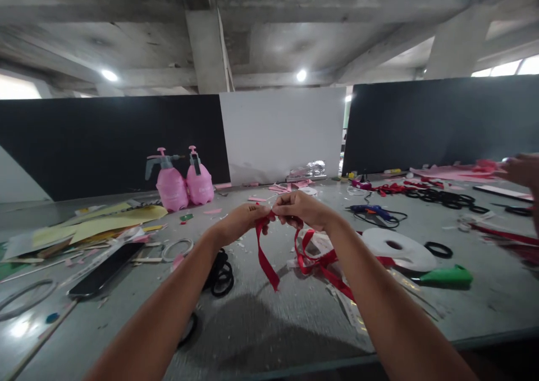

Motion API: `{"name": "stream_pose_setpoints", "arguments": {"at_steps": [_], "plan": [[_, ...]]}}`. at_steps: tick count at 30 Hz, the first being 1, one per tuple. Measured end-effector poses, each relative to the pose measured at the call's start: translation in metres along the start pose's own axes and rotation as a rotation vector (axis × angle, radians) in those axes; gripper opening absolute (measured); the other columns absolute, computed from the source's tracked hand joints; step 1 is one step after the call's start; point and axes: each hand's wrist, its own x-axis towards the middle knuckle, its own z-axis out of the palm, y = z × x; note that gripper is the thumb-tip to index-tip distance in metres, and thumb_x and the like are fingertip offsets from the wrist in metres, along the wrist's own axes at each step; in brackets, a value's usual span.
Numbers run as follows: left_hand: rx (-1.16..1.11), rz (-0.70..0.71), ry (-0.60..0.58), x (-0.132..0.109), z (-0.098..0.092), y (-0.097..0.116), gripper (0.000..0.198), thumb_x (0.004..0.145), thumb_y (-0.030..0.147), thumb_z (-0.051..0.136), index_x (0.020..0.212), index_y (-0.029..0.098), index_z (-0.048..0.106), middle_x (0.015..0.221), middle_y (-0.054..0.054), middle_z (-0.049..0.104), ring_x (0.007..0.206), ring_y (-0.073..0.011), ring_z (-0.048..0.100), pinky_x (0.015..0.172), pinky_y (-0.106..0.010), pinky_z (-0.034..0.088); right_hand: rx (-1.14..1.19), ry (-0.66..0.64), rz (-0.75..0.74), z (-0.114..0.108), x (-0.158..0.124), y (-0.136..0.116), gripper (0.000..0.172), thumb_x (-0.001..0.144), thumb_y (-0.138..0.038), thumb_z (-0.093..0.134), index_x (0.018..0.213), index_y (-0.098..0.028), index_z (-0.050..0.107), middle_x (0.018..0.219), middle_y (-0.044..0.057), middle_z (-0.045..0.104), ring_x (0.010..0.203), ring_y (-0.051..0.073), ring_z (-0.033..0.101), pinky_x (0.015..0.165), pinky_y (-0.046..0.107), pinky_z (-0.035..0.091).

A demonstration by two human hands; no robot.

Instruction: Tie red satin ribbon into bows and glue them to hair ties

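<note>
My left hand (pixel 242 221) pinches a red ribbon (pixel 266 263) above the middle of the table, and its short tail hangs down from my fingers. Close beside it, nearly touching, my right hand (pixel 300 208) is closed on the same ribbon. Whether the ribbon is knotted or only folded between my fingertips cannot be made out. Further red ribbon (pixel 307 257) lies in loose loops on the table below my right wrist. Several black rings (pixel 222 274) lie under my left forearm, which partly hides them.
Right of my arms lie a white roll (pixel 415 252), a green-handled tool (pixel 448 277) and a blue glue gun (pixel 377 211). A phone (pixel 105 270) and yellow paper sheets (pixel 113 224) are at left. Pink spray bottles (pixel 172 187) stand behind. Another person's hand (pixel 522 170) shows at far right.
</note>
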Motion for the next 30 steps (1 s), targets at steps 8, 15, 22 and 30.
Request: {"name": "stream_pose_setpoints", "arguments": {"at_steps": [8, 15, 22, 30], "plan": [[-0.277, -0.040, 0.040, -0.003, 0.002, -0.003, 0.022, 0.076, 0.034, 0.060, 0.079, 0.017, 0.046, 0.069, 0.003, 0.045, 0.047, -0.0058, 0.046, 0.039, -0.017, 0.032, 0.239, -0.032, -0.061, 0.001, -0.001, 0.009, 0.025, 0.078, -0.038, 0.063, 0.071, -0.015, 0.055, 0.062, -0.002, 0.056, 0.045, 0.005, 0.049, 0.042, 0.019, 0.041], [-0.285, -0.171, 0.065, -0.005, -0.004, 0.008, 0.030, 0.082, 0.046, 0.049, 0.076, 0.017, 0.045, 0.059, 0.005, 0.040, 0.043, -0.0040, 0.032, 0.040, -0.016, 0.025, 0.296, -0.115, 0.065, -0.006, -0.005, 0.012, 0.023, 0.069, -0.029, 0.074, 0.081, -0.014, 0.060, 0.069, -0.001, 0.060, 0.063, 0.011, 0.062, 0.069, 0.031, 0.053], [-0.059, -0.185, 0.018, -0.011, -0.012, 0.023, 0.026, 0.076, 0.038, 0.062, 0.080, 0.017, 0.048, 0.064, 0.003, 0.042, 0.051, -0.0066, 0.043, 0.039, -0.016, 0.033, 0.216, -0.104, 0.042, -0.009, -0.005, 0.006, 0.020, 0.068, -0.026, 0.074, 0.076, -0.014, 0.060, 0.062, -0.003, 0.057, 0.054, 0.008, 0.056, 0.055, 0.022, 0.046], [0.127, -0.184, -0.073, -0.014, -0.014, 0.032, 0.027, 0.072, 0.035, 0.066, 0.087, 0.014, 0.057, 0.065, 0.003, 0.048, 0.051, -0.0066, 0.045, 0.044, -0.020, 0.043, 0.069, -0.119, 0.042, -0.009, -0.003, 0.001, 0.018, 0.067, -0.029, 0.073, 0.074, -0.014, 0.064, 0.061, -0.003, 0.054, 0.051, 0.005, 0.045, 0.049, 0.019, 0.035]]}}
